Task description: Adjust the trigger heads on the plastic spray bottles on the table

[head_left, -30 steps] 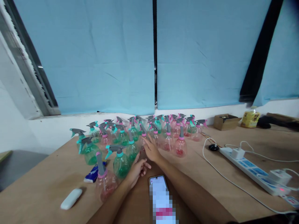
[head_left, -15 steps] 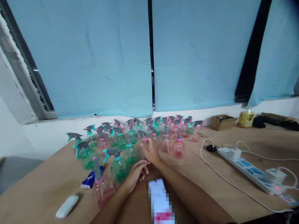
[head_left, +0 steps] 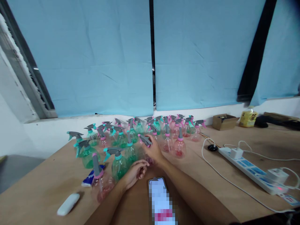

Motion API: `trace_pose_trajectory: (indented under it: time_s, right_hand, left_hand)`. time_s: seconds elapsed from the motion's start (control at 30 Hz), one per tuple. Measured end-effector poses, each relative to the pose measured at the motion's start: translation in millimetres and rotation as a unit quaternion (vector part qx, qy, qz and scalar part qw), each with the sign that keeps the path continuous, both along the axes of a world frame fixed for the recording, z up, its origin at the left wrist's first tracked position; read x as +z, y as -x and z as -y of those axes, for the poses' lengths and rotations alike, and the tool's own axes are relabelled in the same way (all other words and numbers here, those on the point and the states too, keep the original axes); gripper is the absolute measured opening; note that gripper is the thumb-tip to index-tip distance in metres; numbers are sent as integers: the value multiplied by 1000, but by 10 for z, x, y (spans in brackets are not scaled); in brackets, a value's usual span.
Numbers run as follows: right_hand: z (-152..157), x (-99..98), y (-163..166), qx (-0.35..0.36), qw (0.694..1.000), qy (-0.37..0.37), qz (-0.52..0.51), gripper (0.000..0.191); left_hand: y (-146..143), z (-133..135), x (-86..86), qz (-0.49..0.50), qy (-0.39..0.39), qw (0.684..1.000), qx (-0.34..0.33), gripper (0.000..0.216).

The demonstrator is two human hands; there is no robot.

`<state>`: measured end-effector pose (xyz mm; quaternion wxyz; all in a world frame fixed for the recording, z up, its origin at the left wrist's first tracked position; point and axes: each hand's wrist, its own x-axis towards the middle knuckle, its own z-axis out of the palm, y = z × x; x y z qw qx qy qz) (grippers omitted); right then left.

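Note:
My right hand (head_left: 152, 150) is closed around the neck of a clear pink spray bottle. Its grey sprayer head (head_left: 145, 140) leans over the fingers, and most of the body is hidden behind the hand. Below and to the left, my left hand (head_left: 136, 171) holds nothing, its fingers loosely curled and a little apart. Nearest to the left hand stands a green spray bottle (head_left: 119, 168) with a turquoise trigger. A pink spray bottle (head_left: 102, 184) is beside my left forearm. Between my forearms lies a phone (head_left: 161, 200), its screen blurred out.
Several pink and green spray bottles crowd the back of the table, including a pink one (head_left: 179, 148). At left lie a white case (head_left: 68, 204) and a blue packet (head_left: 89, 179). A power strip (head_left: 248, 168) with cables, a cardboard box (head_left: 225, 122) and a yellow-labelled bottle (head_left: 248, 118) are at right.
The pink spray bottle in my right hand has tipped and come nearer, and the hand has closed further round its neck. My left hand has barely moved.

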<state>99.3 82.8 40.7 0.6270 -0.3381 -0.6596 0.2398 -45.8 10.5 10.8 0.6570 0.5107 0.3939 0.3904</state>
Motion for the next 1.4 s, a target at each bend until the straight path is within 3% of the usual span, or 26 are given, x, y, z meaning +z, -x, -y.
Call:
trace_pose_trajectory:
  time_s: [0.07,0.17,0.3,0.4,0.6,0.9,1.4]
  right_hand:
    - [-43,31,-24,23,999,25,-3,31]
    - [-117,53,-73,97,991,94,-16,31]
    - [-133,97,-169,280,948,151,-6,31]
    - [-74,138,-227,337,926,170,-13,24]
    - [4,156,-232,337,922,184,-51,13]
    - [-31,157,-293,351,917,187,16,24]
    - [-50,91,-282,355,918,175,-5,22]
  left_hand:
    - [1,9,20,3,3,1000,-2,16]
    - [-18,40,64,0,4,1000,3,16]
    - [-31,63,87,10,2,1000,-1,15]
    - [-20,60,73,22,0,1000,-19,14]
    - [-13,52,53,23,0,999,-30,15]
    - [-20,52,70,25,24,999,-30,14]
    - [-8,24,-7,29,10,999,-37,13]
